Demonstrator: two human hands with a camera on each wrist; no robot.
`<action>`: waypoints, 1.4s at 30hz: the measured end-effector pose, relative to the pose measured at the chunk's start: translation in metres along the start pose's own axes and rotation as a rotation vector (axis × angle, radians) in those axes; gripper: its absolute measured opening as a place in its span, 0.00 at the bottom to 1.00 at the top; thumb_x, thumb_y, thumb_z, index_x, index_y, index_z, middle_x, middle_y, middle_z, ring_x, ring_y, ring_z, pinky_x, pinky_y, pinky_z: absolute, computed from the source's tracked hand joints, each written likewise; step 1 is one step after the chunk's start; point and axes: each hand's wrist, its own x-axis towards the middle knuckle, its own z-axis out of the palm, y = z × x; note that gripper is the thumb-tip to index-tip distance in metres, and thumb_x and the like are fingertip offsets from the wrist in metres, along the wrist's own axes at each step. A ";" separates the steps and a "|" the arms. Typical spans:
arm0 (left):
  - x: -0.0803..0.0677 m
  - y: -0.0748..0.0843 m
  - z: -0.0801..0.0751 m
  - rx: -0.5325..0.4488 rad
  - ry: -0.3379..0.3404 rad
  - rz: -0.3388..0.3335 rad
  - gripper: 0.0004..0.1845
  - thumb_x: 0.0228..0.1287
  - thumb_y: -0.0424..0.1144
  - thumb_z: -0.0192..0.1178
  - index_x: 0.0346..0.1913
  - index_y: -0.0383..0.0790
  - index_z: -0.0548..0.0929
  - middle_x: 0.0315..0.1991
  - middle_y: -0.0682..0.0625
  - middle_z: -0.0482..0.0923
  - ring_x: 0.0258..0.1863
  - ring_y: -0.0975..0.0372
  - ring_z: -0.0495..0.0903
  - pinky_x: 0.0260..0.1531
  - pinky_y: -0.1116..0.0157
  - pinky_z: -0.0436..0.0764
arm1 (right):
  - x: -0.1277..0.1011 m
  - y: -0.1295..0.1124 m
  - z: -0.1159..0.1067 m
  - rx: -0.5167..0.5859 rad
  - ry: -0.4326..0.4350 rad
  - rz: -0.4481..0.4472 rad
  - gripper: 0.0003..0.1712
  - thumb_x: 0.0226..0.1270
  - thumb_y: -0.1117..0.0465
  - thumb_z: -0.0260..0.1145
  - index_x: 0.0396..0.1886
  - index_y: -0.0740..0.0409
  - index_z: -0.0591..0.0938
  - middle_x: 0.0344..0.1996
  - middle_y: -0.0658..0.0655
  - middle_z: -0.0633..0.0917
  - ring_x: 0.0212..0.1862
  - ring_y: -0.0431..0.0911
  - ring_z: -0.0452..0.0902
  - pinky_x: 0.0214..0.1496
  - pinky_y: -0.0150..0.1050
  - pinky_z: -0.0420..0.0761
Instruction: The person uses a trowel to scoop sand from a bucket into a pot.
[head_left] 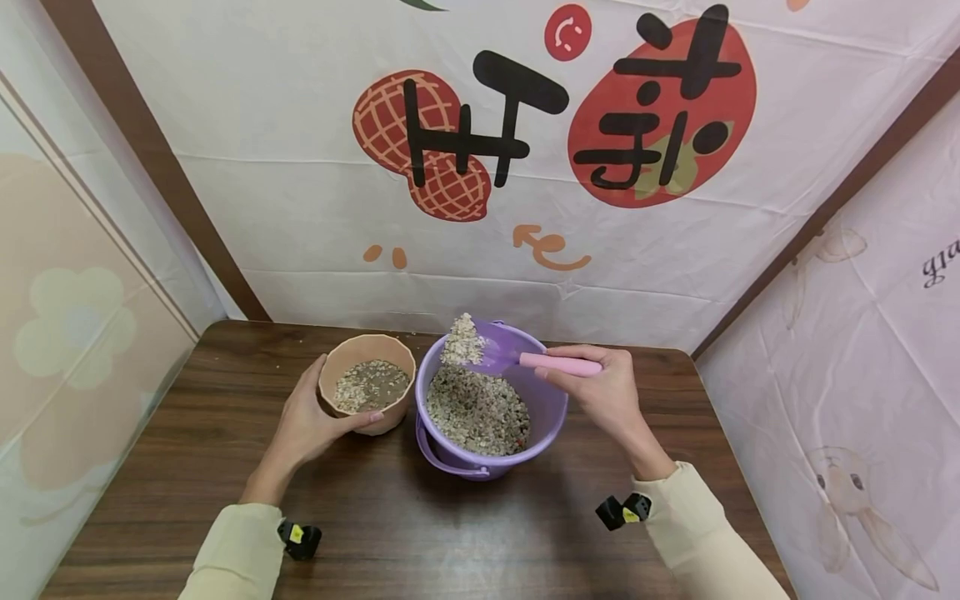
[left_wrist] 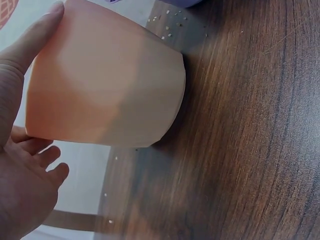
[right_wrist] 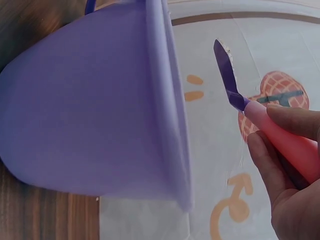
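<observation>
My right hand (head_left: 600,385) grips the pink handle (head_left: 558,365) of a small shovel with a purple blade (head_left: 498,347). Pale gravelly grains (head_left: 462,342) are heaped on the blade, which is above the purple bucket (head_left: 552,425). More grains (head_left: 476,408) lie inside that bucket. To its left stands a peach flowerpot (head_left: 335,357), partly filled with grains and a darker patch. My left hand (head_left: 307,421) holds the pot, thumb on the near side and fingers around the left. In the right wrist view, the shovel (right_wrist: 227,70) is beyond the bucket's rim (right_wrist: 167,100).
The pot and bucket stand near the back of a dark wooden table (head_left: 465,550). A few grains (left_wrist: 170,27) are scattered on the tabletop by the pot. A printed white cloth (head_left: 300,208) hangs right behind the table, with more cloth at both sides.
</observation>
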 end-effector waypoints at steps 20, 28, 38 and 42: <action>0.000 0.000 0.000 -0.009 -0.044 -0.075 0.73 0.43 0.60 0.81 0.82 0.36 0.43 0.77 0.30 0.51 0.74 0.35 0.55 0.67 0.35 0.61 | 0.035 -0.031 0.046 -0.045 -0.106 -0.082 0.15 0.50 0.58 0.84 0.38 0.56 0.93 0.33 0.50 0.91 0.39 0.44 0.89 0.40 0.36 0.86; 0.001 -0.002 0.000 -0.017 -0.039 -0.078 0.73 0.42 0.60 0.82 0.82 0.36 0.43 0.77 0.30 0.51 0.74 0.35 0.55 0.68 0.35 0.60 | 0.047 -0.037 0.065 -0.090 -0.128 -0.079 0.16 0.49 0.57 0.85 0.38 0.57 0.93 0.31 0.52 0.91 0.36 0.44 0.89 0.34 0.34 0.85; 0.000 -0.003 0.000 -0.019 -0.038 -0.075 0.73 0.42 0.59 0.82 0.82 0.35 0.43 0.77 0.29 0.50 0.74 0.34 0.55 0.68 0.35 0.60 | 0.059 -0.040 0.088 -0.155 -0.178 -0.076 0.13 0.51 0.60 0.83 0.39 0.55 0.93 0.33 0.48 0.91 0.37 0.39 0.87 0.33 0.36 0.84; 0.001 -0.002 0.000 -0.020 -0.037 -0.073 0.74 0.42 0.59 0.82 0.82 0.35 0.43 0.77 0.29 0.51 0.73 0.34 0.55 0.68 0.35 0.60 | 0.063 -0.040 0.095 -0.185 -0.190 -0.084 0.13 0.51 0.59 0.83 0.38 0.54 0.93 0.32 0.47 0.91 0.37 0.39 0.87 0.34 0.36 0.85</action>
